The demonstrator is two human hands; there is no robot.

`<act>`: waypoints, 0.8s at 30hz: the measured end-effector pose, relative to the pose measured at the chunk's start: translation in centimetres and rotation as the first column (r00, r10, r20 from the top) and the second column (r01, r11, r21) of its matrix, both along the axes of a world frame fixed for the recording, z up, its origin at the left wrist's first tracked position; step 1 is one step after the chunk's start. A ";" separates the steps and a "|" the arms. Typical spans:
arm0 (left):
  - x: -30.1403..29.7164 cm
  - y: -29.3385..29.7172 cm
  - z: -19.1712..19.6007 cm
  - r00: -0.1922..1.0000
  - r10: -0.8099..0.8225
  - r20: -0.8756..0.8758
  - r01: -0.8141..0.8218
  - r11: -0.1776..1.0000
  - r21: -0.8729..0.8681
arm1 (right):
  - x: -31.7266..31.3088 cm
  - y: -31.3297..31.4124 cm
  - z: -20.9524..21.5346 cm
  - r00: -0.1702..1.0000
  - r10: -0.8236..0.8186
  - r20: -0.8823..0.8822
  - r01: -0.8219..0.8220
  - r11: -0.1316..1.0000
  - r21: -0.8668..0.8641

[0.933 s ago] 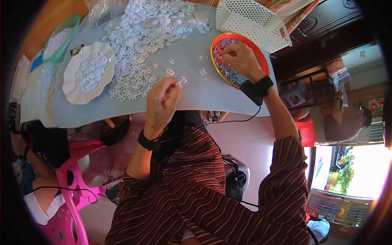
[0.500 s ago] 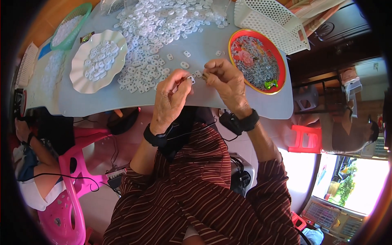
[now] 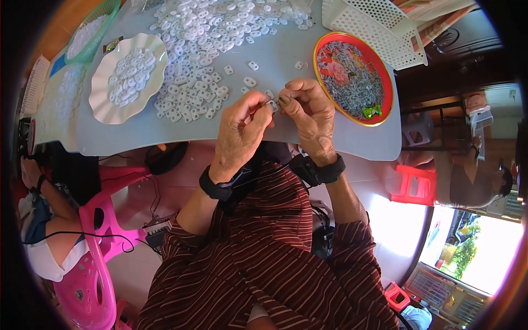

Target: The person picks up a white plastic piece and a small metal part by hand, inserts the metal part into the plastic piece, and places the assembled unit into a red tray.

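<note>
My left hand (image 3: 242, 126) is closed in a pinch on a small white plastic piece with holes (image 3: 272, 104), held above the table's near edge. Right beside it, my right hand (image 3: 313, 124) has thumb and forefinger pressed together at the piece; whatever lies between those fingertips is too small to make out. Loose white plastic pieces (image 3: 187, 93) of the same sort spread over the table left of my hands and beyond them. To the right, a round red tray (image 3: 389, 82) with a gold rim holds a mass of tiny grey metal parts (image 3: 352, 82).
A wavy-edged cream plate (image 3: 99, 102) of white pieces stands on the grey table (image 3: 121, 140). Farther left is a green basket (image 3: 113, 22); a white perforated basket (image 3: 379, 33) stands behind the tray. Pink chair (image 3: 99, 275) and a seated person (image 3: 49, 214) are at left.
My hands have come together, the left moving right and the right fingertips now meeting the white piece. The view has shifted slightly.
</note>
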State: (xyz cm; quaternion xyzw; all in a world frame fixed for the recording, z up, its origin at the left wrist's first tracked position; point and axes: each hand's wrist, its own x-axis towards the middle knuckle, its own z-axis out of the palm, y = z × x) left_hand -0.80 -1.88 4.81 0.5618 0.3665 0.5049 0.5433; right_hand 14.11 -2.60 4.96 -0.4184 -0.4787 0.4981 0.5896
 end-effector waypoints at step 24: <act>0.6 -0.4 -0.7 0.989 0.128 -0.080 -0.114 0.980 0.163 | 0.0 0.2 -0.4 0.995 0.011 0.102 -0.018 0.998 0.067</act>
